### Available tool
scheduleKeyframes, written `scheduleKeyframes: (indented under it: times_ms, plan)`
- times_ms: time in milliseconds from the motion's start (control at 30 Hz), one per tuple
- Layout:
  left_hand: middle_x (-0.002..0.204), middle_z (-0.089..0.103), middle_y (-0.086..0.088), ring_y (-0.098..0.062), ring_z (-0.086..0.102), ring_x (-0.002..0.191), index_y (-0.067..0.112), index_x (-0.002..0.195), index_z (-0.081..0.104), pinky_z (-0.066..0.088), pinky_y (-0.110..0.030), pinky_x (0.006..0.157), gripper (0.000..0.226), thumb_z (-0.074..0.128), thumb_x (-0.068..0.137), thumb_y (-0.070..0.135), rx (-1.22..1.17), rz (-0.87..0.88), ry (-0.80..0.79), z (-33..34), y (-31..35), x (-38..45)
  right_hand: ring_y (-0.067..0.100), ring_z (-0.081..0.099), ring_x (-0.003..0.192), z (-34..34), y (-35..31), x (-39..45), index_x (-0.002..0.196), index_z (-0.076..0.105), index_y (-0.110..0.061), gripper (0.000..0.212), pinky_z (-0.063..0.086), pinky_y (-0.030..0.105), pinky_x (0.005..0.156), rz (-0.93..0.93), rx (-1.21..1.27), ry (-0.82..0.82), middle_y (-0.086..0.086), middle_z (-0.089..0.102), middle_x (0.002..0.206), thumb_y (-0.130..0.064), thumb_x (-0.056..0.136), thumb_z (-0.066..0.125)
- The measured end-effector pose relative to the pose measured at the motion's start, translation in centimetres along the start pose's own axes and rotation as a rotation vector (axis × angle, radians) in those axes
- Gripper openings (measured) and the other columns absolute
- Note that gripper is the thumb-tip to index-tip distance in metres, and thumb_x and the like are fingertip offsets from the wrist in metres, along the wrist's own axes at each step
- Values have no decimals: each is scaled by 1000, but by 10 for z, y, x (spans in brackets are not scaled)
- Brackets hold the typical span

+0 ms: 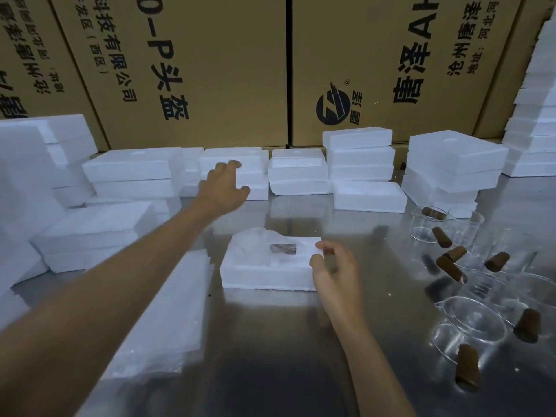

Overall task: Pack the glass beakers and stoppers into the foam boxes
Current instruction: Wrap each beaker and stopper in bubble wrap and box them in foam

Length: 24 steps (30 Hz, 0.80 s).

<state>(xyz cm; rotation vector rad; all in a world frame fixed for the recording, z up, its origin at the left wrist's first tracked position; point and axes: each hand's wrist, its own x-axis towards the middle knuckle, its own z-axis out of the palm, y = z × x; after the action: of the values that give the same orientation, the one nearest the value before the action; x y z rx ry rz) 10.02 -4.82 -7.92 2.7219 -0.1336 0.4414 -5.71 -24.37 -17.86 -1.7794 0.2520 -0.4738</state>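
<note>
**Foam box on steel bench, both hands engaged**

Nearest, left: flat white foam slab [168, 320] lying on reflective steel table [270, 356]. Left hand [224, 185] reached far back, fingers curled over edge of stacked white foam box [240, 173], grasping it. Centre: open white foam box [264, 266] with clear glass beaker [255, 248] seated in it. Right hand [334, 266] at right end of that box, pinching brown tapered stopper [328, 251]. Right: loose clear glass beakers [469, 323] and brown stoppers [451, 260] scattered on table. Behind: brown printed cartons [240, 70].
</note>
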Motion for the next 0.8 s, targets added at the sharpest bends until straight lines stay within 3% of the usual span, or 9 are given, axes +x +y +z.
scheduleKeyframes:
  times_ms: [67,167,333,467,633,700,800]
  plan:
    - [154,32,-13,-35,33,138,14,151,28,31,-47,109,67,58,92,24,87,-44,-29,1,-11,33,-6,58,92,2,1,2,106,59,-44,24,48,31,85,34,50,18,-29,61,107,-30,87,56]
    - [159,24,-12,-32,25,144,12,154,18,30,-48,112,79,62,89,21,216,-71,-69,5,-20,71,-11,58,85,4,3,4,100,58,-47,22,49,32,77,44,102,51,-35,61,96,-30,86,55]
    - [164,7,-8,-28,8,151,7,155,13,24,-49,116,85,64,87,15,370,-57,-109,24,-18,115,-7,60,85,4,4,2,97,57,-44,19,50,31,77,16,88,85,-34,62,94,-28,88,56]
    - [158,22,-16,-35,23,145,3,148,23,27,-47,115,82,70,83,14,396,-19,-48,31,-15,128,-2,62,83,2,4,3,100,59,-38,15,53,34,79,41,57,81,-21,66,92,-30,87,56]
    - [129,49,-15,-36,47,120,5,127,39,38,-41,95,67,79,74,17,408,41,-21,21,-16,122,0,61,85,2,1,2,103,59,-36,17,52,36,83,58,44,79,-17,67,95,-30,88,57]
    - [122,53,-14,-35,50,113,5,123,41,39,-43,99,63,78,74,18,465,81,-17,16,-17,119,-1,61,86,2,0,2,105,59,-35,18,52,35,83,60,46,79,-18,66,97,-30,88,57]
    - [117,52,-13,-33,50,101,8,120,40,46,-45,89,57,74,75,12,457,138,-19,14,-21,113,-4,60,84,1,0,2,103,59,-36,17,52,33,81,75,59,82,-19,66,94,-31,87,57]
